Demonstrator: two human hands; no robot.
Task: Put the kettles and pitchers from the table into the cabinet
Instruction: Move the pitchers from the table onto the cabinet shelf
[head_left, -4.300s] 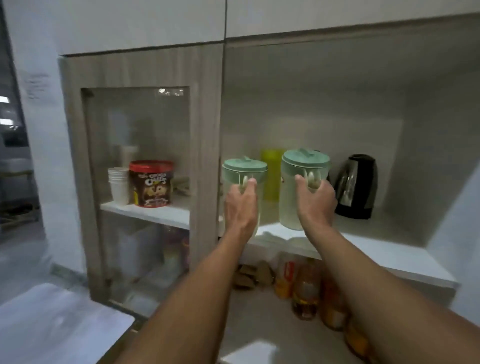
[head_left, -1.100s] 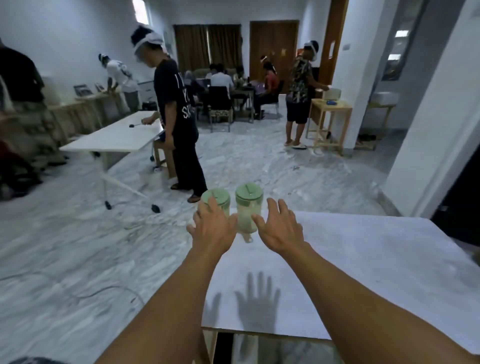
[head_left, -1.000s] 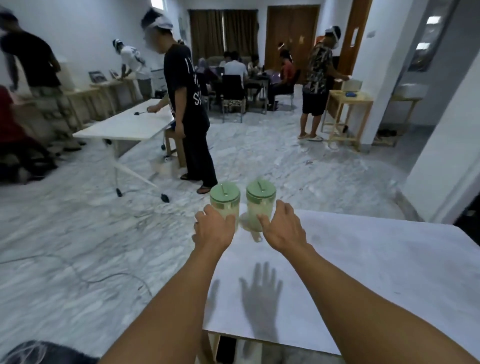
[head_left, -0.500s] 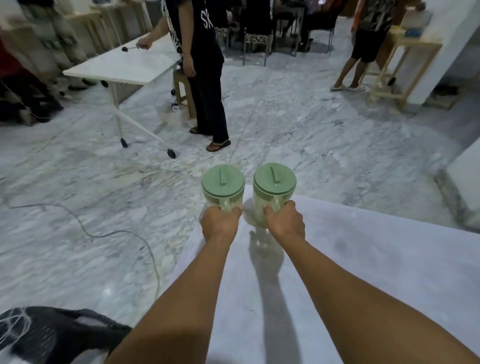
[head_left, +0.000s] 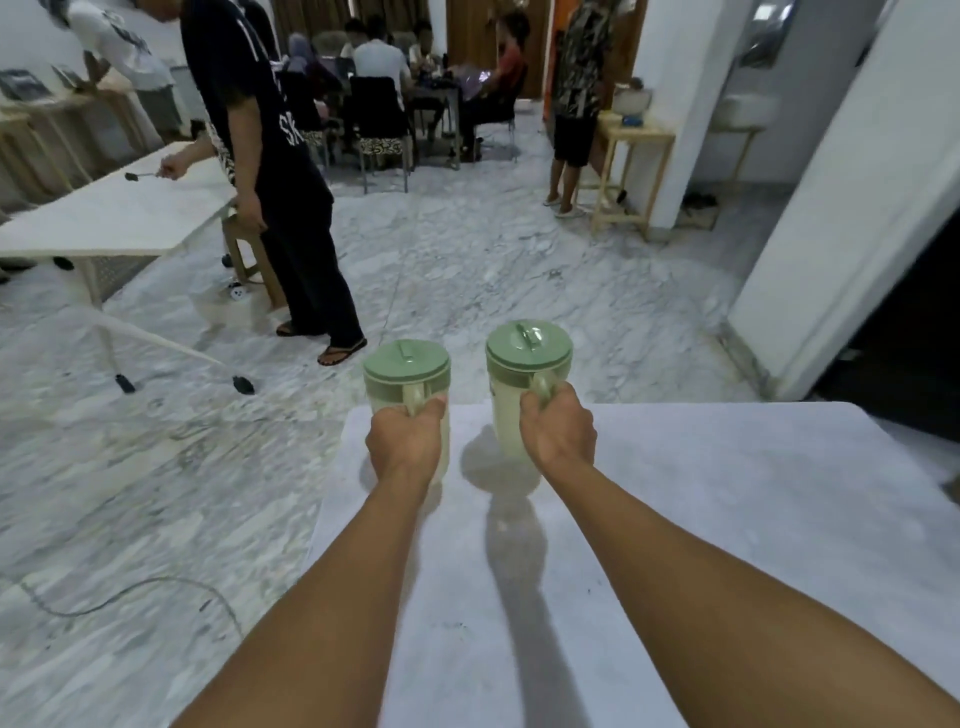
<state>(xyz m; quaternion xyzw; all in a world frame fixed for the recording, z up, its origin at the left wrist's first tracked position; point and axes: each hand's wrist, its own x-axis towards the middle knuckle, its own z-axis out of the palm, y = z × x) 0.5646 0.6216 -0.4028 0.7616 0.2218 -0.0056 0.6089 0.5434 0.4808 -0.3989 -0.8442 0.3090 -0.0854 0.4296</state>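
Note:
Two pale pitchers with green lids are at the far left corner of the white table (head_left: 727, 519). My left hand (head_left: 408, 441) is closed around the handle of the left pitcher (head_left: 406, 369), whose base is hidden behind the hand. My right hand (head_left: 558, 431) is closed around the handle of the right pitcher (head_left: 527, 358), which hangs a little above the tabletop over its shadow. Both pitchers are upright. The cabinet is out of view.
A marble floor lies beyond the table, with a cable (head_left: 130, 592) on it at the left. A person in a black shirt (head_left: 270, 156) stands by another white table (head_left: 114, 213). More people, chairs and a small wooden stand (head_left: 631, 171) are farther back. A white wall (head_left: 852, 208) rises at the right.
I turned from the cabinet to the table. My open hands reached the two pitchers and closed on their handles. The right pitcher has risen off the tabletop.

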